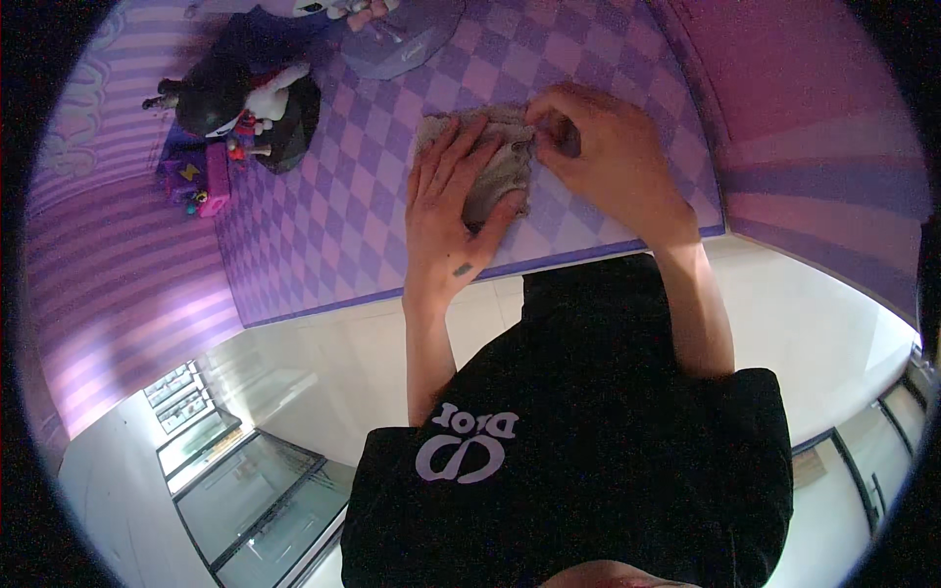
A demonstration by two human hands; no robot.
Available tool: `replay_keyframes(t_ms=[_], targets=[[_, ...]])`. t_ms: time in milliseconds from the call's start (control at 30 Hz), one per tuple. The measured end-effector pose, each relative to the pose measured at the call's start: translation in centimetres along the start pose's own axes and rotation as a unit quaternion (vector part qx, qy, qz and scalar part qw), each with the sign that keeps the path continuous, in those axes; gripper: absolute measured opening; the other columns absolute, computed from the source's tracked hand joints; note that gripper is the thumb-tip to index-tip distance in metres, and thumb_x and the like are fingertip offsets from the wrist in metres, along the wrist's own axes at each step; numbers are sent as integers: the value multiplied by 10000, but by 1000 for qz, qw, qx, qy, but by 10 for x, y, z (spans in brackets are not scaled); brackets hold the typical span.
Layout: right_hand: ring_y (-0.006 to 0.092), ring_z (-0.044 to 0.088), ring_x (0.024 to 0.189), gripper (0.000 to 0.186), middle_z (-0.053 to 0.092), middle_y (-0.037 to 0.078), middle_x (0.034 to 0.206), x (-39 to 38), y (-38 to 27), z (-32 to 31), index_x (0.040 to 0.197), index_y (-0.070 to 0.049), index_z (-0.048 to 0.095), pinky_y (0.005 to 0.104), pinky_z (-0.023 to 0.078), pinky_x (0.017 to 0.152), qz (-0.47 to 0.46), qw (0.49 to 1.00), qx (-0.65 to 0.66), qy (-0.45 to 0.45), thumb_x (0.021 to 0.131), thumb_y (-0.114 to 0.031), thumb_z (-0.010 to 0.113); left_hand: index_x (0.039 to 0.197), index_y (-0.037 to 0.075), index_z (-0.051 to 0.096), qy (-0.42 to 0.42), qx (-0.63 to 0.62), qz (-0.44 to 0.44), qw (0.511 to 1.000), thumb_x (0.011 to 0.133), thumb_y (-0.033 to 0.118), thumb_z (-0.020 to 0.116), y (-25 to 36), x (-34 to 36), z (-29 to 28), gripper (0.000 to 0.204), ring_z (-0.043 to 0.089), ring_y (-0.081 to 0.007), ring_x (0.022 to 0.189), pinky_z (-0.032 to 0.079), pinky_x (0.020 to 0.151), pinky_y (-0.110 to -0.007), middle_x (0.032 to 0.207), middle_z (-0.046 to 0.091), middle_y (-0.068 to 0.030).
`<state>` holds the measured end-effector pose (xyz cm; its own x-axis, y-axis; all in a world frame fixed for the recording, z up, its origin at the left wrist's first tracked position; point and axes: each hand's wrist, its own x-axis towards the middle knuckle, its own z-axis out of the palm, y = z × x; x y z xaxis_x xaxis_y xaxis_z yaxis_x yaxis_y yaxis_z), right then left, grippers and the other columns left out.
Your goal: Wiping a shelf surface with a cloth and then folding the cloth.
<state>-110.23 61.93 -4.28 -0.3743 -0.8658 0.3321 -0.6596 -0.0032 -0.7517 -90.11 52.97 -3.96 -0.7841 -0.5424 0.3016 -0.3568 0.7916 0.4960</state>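
A grey cloth [507,174] lies rumpled on the purple checkered board [377,211], close to its front edge. My left hand [453,191] rests flat over the cloth's left part, fingers spread and pointing away from me. At the cloth's far right corner, my right hand [618,152] is curled, with thumb and forefinger pinching the edge. Part of the cloth is hidden under my left palm and fingers.
Dark-haired figurine [230,103] stands at the far left, beside a small purple and pink box [196,181]. A grey round base [402,39] with another figure is at the back. Striped wall [108,255] rises left, pink wall [804,108] right.
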Motion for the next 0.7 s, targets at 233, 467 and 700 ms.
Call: replay_keyframes(t_ms=[233,467,700], targets=[[219,633,718,177,695,34,873,-1,2,-1,1008,-98,697,361,498,679,1,1000,2,-23,843,-52,738,1371,102,701,-1,-6,-2,1000,883,256,791,-2,-1,2,519,507,-327,1464,348,1238,-493,1543,611,-61],[193,612,723,165,678,29,876,-2,1,0,1004,-84,691,339,484,689,-10,1000,-12,-21,856,-22,731,1369,105,704,7,-6,9,1000,887,252,790,-2,-2,1,511,511,-322,1459,352,1238,-484,1537,615,-60],[311,663,724,93,698,69,843,-2,4,1,921,-105,678,444,514,678,-37,999,-25,-2,861,-172,703,1384,88,691,1,6,15,1000,887,222,790,0,0,-1,524,520,-335,1451,349,1251,-480,1532,620,-85]])
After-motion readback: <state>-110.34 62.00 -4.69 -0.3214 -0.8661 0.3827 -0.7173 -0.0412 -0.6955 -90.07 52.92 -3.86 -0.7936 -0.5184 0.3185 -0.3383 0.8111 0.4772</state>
